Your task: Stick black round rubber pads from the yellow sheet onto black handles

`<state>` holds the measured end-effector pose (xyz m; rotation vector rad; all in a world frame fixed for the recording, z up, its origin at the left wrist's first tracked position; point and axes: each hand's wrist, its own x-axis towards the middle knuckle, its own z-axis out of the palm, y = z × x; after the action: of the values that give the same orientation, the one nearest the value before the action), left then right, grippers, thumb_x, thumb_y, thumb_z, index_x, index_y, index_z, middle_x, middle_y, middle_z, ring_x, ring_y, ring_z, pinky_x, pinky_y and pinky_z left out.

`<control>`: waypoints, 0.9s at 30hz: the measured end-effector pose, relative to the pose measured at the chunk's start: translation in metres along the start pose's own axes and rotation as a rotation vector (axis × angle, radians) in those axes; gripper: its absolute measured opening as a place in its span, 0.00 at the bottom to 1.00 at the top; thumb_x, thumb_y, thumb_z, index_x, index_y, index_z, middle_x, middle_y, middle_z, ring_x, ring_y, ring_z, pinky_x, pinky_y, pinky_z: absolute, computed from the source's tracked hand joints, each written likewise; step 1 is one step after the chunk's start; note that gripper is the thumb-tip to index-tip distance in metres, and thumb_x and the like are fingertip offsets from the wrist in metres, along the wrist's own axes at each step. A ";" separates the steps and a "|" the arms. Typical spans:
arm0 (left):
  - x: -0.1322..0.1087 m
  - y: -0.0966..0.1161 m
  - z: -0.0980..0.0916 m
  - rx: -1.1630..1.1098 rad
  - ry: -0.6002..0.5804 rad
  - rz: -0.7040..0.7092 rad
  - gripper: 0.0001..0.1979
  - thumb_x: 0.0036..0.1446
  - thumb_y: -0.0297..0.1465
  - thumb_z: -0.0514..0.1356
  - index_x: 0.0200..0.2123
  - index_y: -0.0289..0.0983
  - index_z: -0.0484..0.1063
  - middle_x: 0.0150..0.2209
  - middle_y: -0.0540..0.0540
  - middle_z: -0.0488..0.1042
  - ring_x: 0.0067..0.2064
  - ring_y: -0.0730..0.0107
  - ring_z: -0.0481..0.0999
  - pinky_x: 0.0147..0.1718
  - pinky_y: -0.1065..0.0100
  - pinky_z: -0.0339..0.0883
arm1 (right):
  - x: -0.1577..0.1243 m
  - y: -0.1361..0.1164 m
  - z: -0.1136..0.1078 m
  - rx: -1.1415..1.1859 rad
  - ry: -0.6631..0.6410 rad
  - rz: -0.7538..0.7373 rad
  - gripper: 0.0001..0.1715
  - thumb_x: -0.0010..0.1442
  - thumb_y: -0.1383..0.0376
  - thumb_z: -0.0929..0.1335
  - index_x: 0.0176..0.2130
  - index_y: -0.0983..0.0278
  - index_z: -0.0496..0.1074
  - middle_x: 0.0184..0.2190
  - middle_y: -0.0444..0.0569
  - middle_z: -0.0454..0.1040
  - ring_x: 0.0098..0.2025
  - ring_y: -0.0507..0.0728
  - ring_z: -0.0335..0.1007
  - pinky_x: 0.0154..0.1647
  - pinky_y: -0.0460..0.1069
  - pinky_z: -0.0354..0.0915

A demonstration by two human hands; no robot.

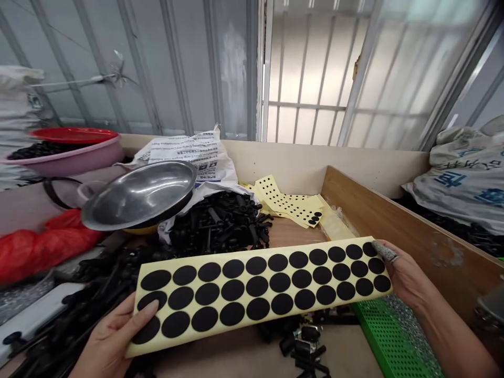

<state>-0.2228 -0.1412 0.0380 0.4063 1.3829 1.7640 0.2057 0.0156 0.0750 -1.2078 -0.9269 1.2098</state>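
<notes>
Left hand (106, 344) and right hand (405, 278) grip closed on opposite ends of a rectangular yellow backing sheet (244, 278) bearing round black adhesive pads (232, 314).

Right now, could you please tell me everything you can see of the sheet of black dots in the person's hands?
The sheet of black dots is a long, pale yellow backing strip carrying three rows of round, matte black pads, apparently rubber. It is held flat and slanted across the view, above a wooden surface. The left hand grips its lower left end, with the thumb on a pad. The right hand pinches its upper right corner.
</notes>
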 end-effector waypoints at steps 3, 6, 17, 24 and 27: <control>-0.001 0.000 -0.003 0.000 -0.057 -0.022 0.39 0.24 0.32 0.76 0.48 0.44 0.73 0.35 0.50 0.82 0.38 0.46 0.79 0.29 0.67 0.77 | 0.004 0.006 -0.003 -0.012 -0.025 -0.030 0.11 0.44 0.64 0.72 0.32 0.61 0.73 0.24 0.46 0.77 0.24 0.58 0.74 0.24 0.49 0.72; 0.000 -0.001 -0.009 -0.006 -0.076 -0.038 0.39 0.27 0.33 0.75 0.49 0.44 0.72 0.37 0.50 0.82 0.39 0.47 0.79 0.32 0.66 0.77 | 0.007 0.011 -0.005 -0.032 -0.009 -0.050 0.10 0.43 0.63 0.73 0.31 0.61 0.73 0.22 0.46 0.76 0.22 0.58 0.74 0.21 0.49 0.71; -0.002 0.000 -0.006 -0.025 -0.141 -0.052 0.34 0.30 0.29 0.75 0.46 0.43 0.74 0.41 0.47 0.81 0.42 0.45 0.79 0.33 0.62 0.78 | 0.013 0.017 -0.007 0.027 0.046 0.036 0.15 0.39 0.66 0.75 0.30 0.60 0.71 0.22 0.43 0.76 0.21 0.54 0.72 0.19 0.46 0.69; -0.006 0.004 0.001 -0.006 -0.106 -0.043 0.34 0.29 0.28 0.75 0.46 0.41 0.74 0.39 0.46 0.81 0.41 0.44 0.79 0.34 0.59 0.79 | 0.014 0.018 -0.009 0.010 0.044 -0.006 0.20 0.30 0.71 0.73 0.30 0.61 0.72 0.21 0.42 0.74 0.21 0.54 0.70 0.20 0.44 0.68; -0.011 0.004 0.007 0.007 -0.109 -0.018 0.32 0.30 0.30 0.75 0.44 0.42 0.74 0.38 0.48 0.81 0.40 0.48 0.80 0.34 0.62 0.79 | 0.015 0.021 -0.012 -0.064 0.058 -0.030 0.19 0.32 0.69 0.71 0.31 0.61 0.70 0.20 0.42 0.73 0.21 0.55 0.70 0.20 0.46 0.67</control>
<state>-0.2129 -0.1451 0.0465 0.4851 1.3128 1.6971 0.2158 0.0271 0.0517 -1.2685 -0.9433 1.1230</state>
